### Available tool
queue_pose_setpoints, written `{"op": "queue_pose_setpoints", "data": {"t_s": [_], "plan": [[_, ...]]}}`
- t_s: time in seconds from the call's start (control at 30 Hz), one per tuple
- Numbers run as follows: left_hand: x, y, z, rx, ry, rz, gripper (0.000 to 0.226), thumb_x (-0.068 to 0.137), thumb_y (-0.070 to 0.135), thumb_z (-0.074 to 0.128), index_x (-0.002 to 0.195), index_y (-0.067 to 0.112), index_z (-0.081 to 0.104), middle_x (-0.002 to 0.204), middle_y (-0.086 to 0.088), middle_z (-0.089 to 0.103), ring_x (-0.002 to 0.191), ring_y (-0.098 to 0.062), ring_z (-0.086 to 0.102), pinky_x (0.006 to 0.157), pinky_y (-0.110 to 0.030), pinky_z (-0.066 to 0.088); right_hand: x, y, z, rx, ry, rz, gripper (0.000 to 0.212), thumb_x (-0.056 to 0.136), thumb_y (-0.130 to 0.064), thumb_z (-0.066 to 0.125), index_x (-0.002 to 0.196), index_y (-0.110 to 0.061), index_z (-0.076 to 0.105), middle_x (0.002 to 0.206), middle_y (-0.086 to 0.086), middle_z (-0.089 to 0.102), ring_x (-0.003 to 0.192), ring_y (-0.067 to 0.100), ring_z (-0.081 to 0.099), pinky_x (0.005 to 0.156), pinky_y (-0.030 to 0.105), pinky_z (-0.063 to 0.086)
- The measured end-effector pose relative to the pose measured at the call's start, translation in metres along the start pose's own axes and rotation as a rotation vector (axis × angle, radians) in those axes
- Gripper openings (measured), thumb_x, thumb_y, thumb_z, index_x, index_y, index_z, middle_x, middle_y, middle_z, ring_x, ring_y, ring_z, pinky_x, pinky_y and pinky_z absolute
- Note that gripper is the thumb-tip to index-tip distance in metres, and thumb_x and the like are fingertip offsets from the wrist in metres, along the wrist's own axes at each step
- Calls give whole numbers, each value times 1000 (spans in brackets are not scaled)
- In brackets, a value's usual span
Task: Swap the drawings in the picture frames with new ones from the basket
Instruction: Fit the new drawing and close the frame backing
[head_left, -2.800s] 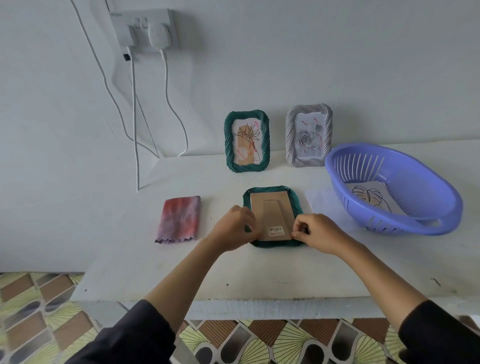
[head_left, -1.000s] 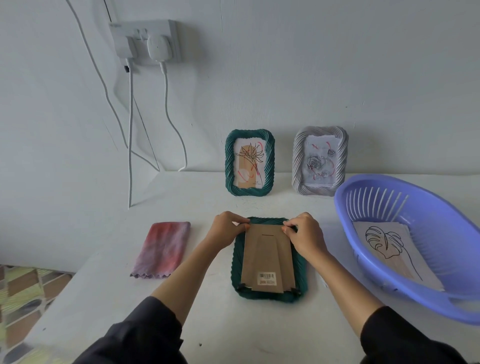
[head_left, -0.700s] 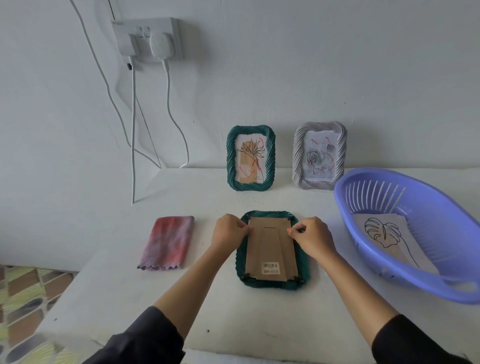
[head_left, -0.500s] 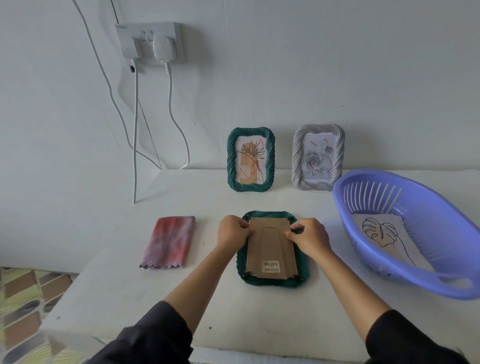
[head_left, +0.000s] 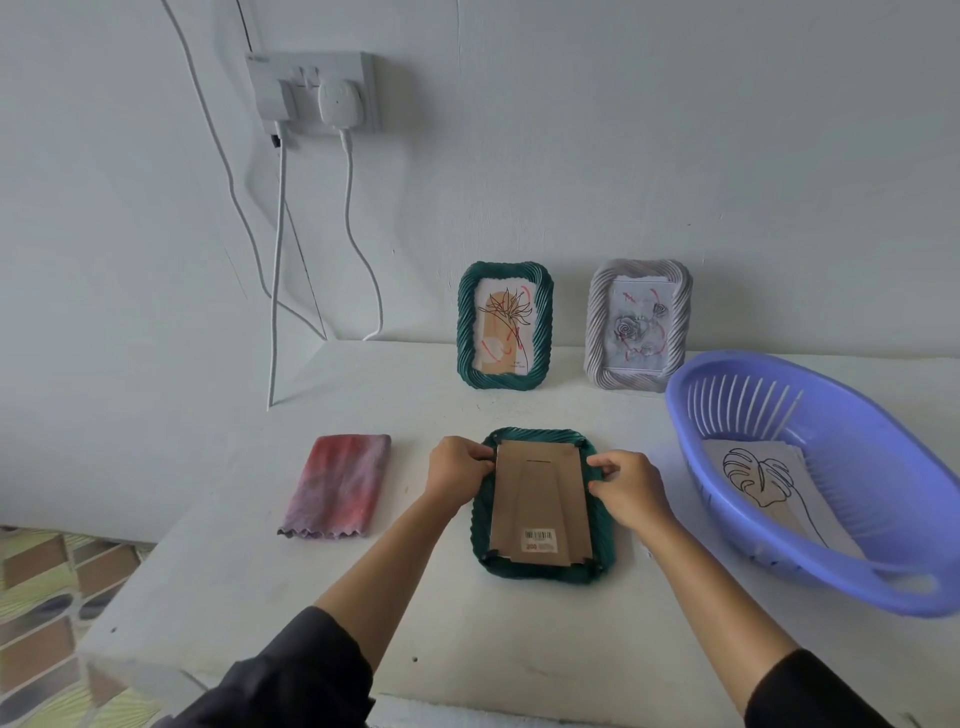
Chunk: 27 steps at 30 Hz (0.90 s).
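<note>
On a white table (head_left: 519, 649) against a white wall, a lilac plastic basket (head_left: 893, 467) stands at the right. It holds loose paper sheets, the top one a leaf drawing (head_left: 763, 478) in black line. Long slots pierce the basket's far wall, and a handle hole opens in its near rim.

At centre lies a face-down frame (head_left: 540, 574), dark green with a rope-twist border. Its brown cardboard back (head_left: 540, 493) faces up, with small black tabs at the corners and a barcode sticker (head_left: 540, 538) near the lower edge. The left grip (head_left: 457, 470) is curled tight on this frame's upper left edge, fingertips at the card. The right grip (head_left: 628, 488) pinches narrow at the upper right edge, beside a tab. Dark sleeves cover both forearms near the elbows.

Behind, by the wall, two more frames stand upright and near each other. A green frame (head_left: 543, 332) holds a flower drawing (head_left: 511, 322) marked with red strokes. A grey frame (head_left: 597, 322), equally twisted in relief, holds a rose drawing (head_left: 631, 332) with red scribbles. The basket's far rim sits just beside the grey frame's lower corner.

Left of the face-down frame, apart from it, lies a folded cloth (head_left: 337, 486), mottled pink and grey with a scalloped hem. A wall socket (head_left: 311, 91) carries two white plugs, and white cables (head_left: 278, 260) hang from it towards the table. Patterned floor tiles (head_left: 41, 597) show at lower left.
</note>
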<state>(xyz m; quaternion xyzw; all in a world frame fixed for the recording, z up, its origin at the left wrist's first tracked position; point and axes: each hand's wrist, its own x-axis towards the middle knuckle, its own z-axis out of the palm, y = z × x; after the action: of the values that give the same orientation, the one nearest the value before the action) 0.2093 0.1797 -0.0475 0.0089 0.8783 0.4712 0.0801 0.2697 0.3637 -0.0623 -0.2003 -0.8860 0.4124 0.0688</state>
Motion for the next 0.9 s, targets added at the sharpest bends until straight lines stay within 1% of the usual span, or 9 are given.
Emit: {"op": "queue_pose_setpoints", "data": {"t_s": [0.2,0.37,0.43,0.5,0.57,0.6,0.7,0.8,0.9], "plan": [[0,0,-1,-64,2,-48,23,86,5,59,107,3,69,104,-13,69,79,-18,54,63,-24,44,-5,-8,-9,89,58,-37,36,81,4,57,115,-4,63,118,13,64,108,23,58,84,21,39],[-2,6,-8,-180,71,-24,27,87,6,57,112,3,67,115,-11,67,99,-21,60,80,-23,41,-13,-43,-30,-12,192,-237,31,81,0,58,111,1,65,112,16,67,100,28,63,81,23,43],[-5,15,-11,-237,71,13,26,89,7,54,112,3,67,114,-12,67,95,-21,58,81,-24,42,-16,-65,-37,-76,257,-326,22,81,-1,59,100,5,69,99,20,71,88,32,66,75,31,50],[-11,29,-16,-344,14,37,24,91,11,52,111,5,65,107,-14,66,87,-22,56,79,-27,46,-17,-87,-39,-198,265,-399,15,78,0,59,84,10,69,83,25,70,74,36,65,62,37,53],[-19,44,-21,-493,-91,14,18,95,18,50,108,11,59,98,-11,61,84,-20,55,76,-27,49,-19,-108,-36,-293,210,-433,8,77,0,61,74,5,66,73,17,63,60,27,57,49,27,45],[-23,50,-24,-558,-140,-17,17,96,23,47,108,13,55,97,-9,60,85,-21,56,76,-27,50,-21,-118,-32,-295,166,-461,8,78,-1,63,80,5,68,77,14,63,64,24,57,53,22,45],[-24,55,-33,-651,-188,-93,27,99,34,38,110,14,53,97,-7,61,89,-22,61,77,-31,52,-29,-143,-17,-199,-26,-561,20,87,-9,58,100,1,69,99,15,69,85,25,64,79,32,53],[-19,46,-44,-643,-145,-138,34,99,40,34,102,15,57,89,-6,62,81,-20,60,76,-32,51,-33,-144,-3,-25,-211,-517,28,95,-15,47,116,-7,62,106,10,67,81,15,60,75,23,49],[-15,27,-52,-509,-125,-154,35,94,25,50,125,8,50,114,-15,61,101,-30,61,92,-43,52,-26,-115,14,37,-208,-395,32,96,-16,44,126,-9,55,124,7,62,108,17,58,92,22,44]]}}
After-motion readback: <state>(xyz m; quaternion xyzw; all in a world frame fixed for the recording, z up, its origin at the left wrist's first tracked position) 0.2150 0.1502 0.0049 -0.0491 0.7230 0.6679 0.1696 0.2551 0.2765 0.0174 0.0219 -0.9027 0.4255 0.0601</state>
